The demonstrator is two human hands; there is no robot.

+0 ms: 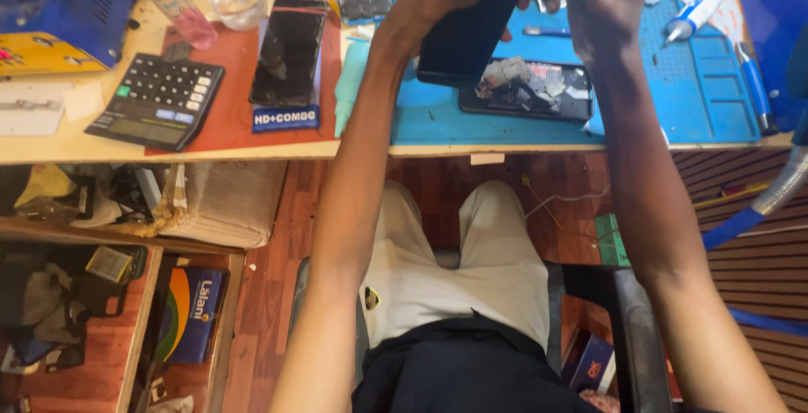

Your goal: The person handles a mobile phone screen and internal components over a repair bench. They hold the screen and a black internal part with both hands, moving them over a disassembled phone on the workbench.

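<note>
Above the blue mat [707, 97], we are gripping a black phone [467, 34], left hand [429, 0] and right hand [602, 0] both clamped on it. It could slip onto the opened phone [526, 89] beneath, we judge.

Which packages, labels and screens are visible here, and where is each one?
Black phone: dark screen, held in both hands.
Second phone: dark screen, on red mat.
Blue label: white lettering, below that phone.
Calculator: black, grey display, bench left.
Blue-yellow box: lower shelf, left.
White tube: blue print, top right.
</note>
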